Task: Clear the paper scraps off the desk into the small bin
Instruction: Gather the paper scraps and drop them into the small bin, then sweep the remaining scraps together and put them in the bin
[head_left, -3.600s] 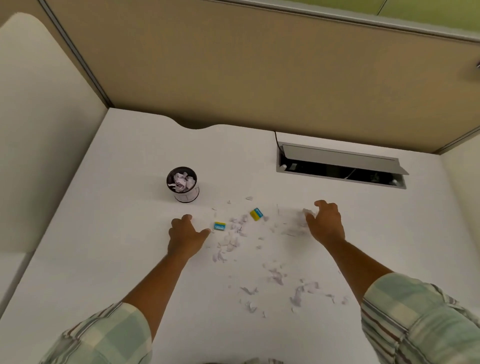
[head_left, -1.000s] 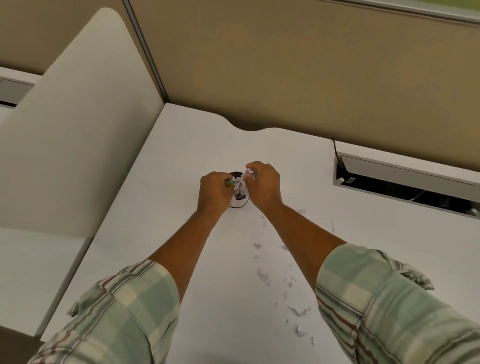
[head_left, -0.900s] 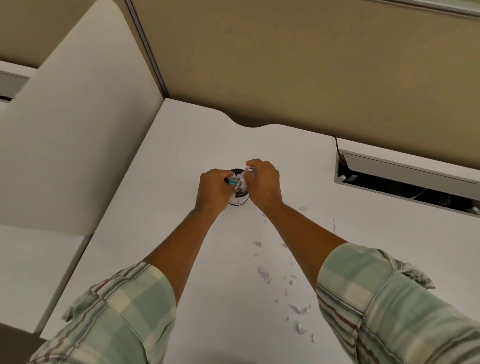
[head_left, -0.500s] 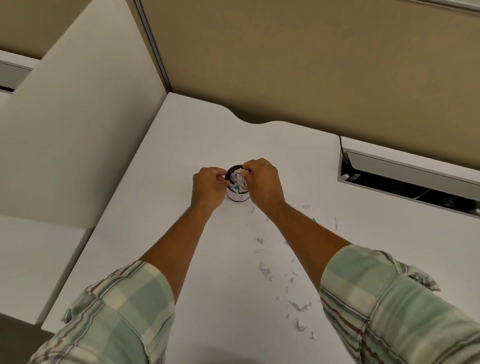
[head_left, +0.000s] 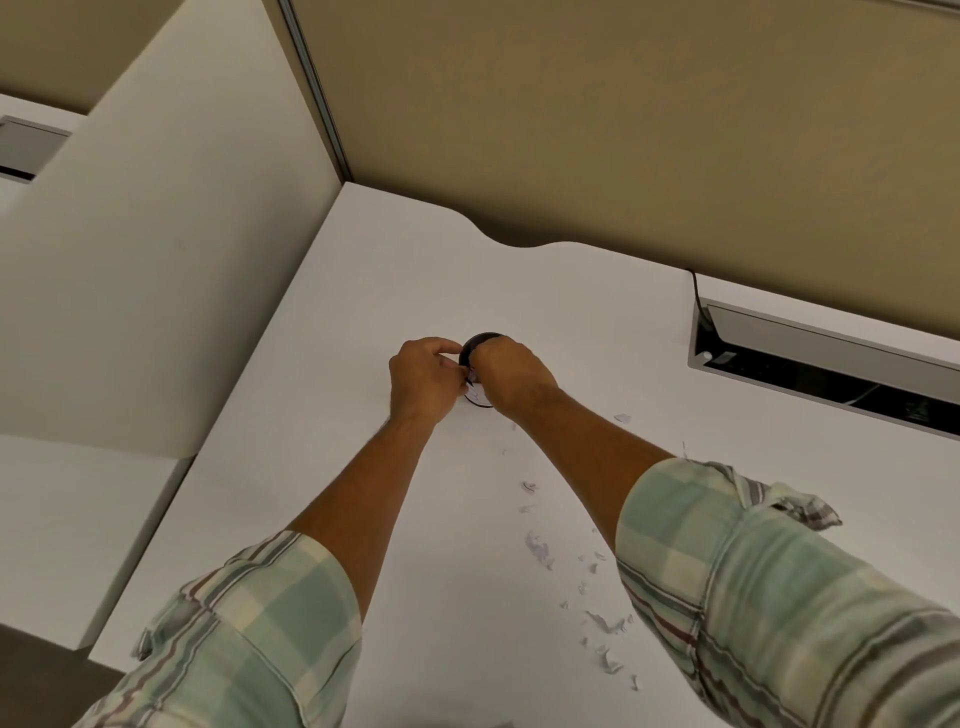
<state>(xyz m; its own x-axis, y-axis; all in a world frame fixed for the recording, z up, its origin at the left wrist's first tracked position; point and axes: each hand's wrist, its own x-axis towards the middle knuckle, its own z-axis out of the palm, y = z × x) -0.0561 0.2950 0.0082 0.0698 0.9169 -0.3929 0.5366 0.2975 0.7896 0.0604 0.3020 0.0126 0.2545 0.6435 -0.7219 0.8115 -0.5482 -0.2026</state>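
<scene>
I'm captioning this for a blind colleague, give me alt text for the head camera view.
Both hands, left hand and right hand, are bunched together over a small dark-rimmed bin on a white desk. Paper scraps lie scattered nearer the person, between the forearms in rolled plaid sleeves.

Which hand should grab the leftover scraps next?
Probably right. The right hand and left hand both sit at the bin, but the remaining scraps lie beside the right forearm.
</scene>
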